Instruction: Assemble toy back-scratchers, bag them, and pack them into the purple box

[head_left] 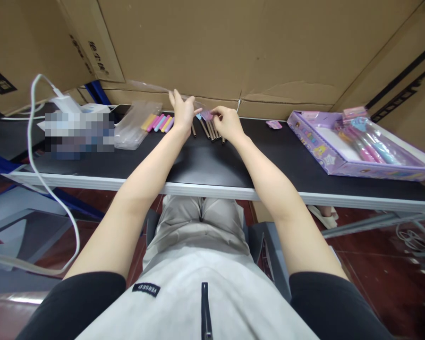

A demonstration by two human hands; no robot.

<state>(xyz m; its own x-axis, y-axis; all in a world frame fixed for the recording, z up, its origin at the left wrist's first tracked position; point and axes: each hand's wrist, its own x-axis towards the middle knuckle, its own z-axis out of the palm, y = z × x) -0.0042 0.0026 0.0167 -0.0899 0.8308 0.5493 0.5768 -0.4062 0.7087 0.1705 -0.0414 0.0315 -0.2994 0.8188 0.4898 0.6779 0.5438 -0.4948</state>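
My left hand (pixel 182 112) is over the back of the black table, with some fingers raised and a clear plastic bag (pixel 152 86) caught among them. Its exact grip is partly hidden. Just to the right, my right hand (pixel 228 123) pinches a small translucent purple piece (pixel 207 114) between thumb and fingertips. Below and between the hands lie several thin brownish pen shafts (pixel 210 130) with dark tips. A small light-blue piece (pixel 199 116) shows beside my left thumb. Left of my left hand is a row of coloured pen caps (pixel 159 123) in yellow, pink, blue and purple.
Clear plastic sleeves (pixel 132 130) lie left of the caps. A pink-purple packet (pixel 274 124) is to the right, before a purple open box (pixel 326 153) holding bagged pens (pixel 375 141). A white cable (pixel 30 127) loops at left. Cardboard (pixel 262 52) walls the back.
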